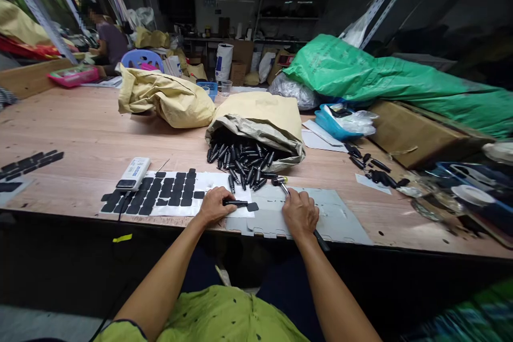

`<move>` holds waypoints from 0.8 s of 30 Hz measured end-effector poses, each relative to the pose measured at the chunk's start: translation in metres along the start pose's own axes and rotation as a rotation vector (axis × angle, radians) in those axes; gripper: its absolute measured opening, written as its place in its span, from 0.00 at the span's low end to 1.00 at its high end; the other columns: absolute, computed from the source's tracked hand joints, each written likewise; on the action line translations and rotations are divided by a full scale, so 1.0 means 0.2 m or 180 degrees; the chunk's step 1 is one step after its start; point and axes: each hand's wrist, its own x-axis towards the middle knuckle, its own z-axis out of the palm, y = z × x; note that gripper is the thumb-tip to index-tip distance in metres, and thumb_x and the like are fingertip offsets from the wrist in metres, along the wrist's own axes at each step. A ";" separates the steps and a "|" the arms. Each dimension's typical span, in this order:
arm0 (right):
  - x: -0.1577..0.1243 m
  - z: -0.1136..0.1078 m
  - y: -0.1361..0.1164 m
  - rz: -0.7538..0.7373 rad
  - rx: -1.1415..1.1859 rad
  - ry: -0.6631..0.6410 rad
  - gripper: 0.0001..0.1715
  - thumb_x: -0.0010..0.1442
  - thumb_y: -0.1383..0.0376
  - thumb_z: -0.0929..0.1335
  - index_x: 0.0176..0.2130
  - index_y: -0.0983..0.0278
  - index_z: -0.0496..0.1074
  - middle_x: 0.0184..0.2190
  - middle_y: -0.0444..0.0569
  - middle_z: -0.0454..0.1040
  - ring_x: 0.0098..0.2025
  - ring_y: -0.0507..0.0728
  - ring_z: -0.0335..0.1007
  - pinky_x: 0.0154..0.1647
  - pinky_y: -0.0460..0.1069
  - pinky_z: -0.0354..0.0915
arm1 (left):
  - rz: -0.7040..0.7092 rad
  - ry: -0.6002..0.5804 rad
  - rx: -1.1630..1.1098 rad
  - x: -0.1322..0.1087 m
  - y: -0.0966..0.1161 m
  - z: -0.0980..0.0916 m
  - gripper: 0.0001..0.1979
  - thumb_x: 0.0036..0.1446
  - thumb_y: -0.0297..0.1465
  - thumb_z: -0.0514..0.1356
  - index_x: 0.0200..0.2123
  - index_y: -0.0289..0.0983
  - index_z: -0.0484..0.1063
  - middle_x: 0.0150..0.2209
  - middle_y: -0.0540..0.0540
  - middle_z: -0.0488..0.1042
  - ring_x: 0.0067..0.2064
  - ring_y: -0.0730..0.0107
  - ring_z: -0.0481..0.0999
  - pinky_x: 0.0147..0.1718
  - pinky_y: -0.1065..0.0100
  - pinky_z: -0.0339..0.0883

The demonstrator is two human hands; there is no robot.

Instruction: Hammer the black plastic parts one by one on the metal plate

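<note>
Near the front edge of the counter [72,128], we count two hands [300,214], one hammer [279,181], one white device [135,171]; farther back, two tan sacks [260,107]. We cannot count the overlapping black tubes [245,160].

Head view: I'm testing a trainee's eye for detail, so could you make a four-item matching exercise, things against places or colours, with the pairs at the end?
Things
1. Hammer
2. Tube heap
3. Chair
4. White device

Places or colours
A. Blue
B. Next to black pads
C. In the right hand
D. At the mouth of a tan sack

Pairs: 1-C, 2-D, 3-A, 4-B
</note>
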 end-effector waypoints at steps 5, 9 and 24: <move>0.00 -0.01 -0.01 -0.0017 -0.0040 -0.0010 0.18 0.67 0.63 0.61 0.52 0.62 0.73 0.41 0.53 0.71 0.41 0.58 0.63 0.36 0.51 0.50 | 0.0237 -0.0180 -0.0194 -0.05 0.05 -0.03 0.07 0.53 0.35 0.64 0.33 0.38 0.76 0.34 0.47 0.74 0.40 0.62 0.70 0.39 0.64 0.62; 0.01 -0.01 -0.01 -0.0007 -0.0069 -0.0008 0.17 0.67 0.63 0.61 0.52 0.62 0.72 0.42 0.53 0.71 0.42 0.58 0.63 0.36 0.51 0.50 | 0.0678 -0.0568 -0.0804 -0.24 0.17 0.03 0.09 0.59 0.37 0.60 0.36 0.37 0.76 0.35 0.47 0.74 0.39 0.66 0.71 0.38 0.67 0.62; 0.00 -0.01 -0.01 -0.0002 0.0079 -0.0023 0.18 0.67 0.64 0.60 0.52 0.63 0.72 0.42 0.55 0.70 0.42 0.59 0.62 0.37 0.52 0.50 | -0.0387 -0.2288 0.0091 -0.54 0.05 0.56 0.32 0.52 0.39 0.65 0.61 0.44 0.67 0.52 0.40 0.74 0.53 0.48 0.74 0.50 0.55 0.67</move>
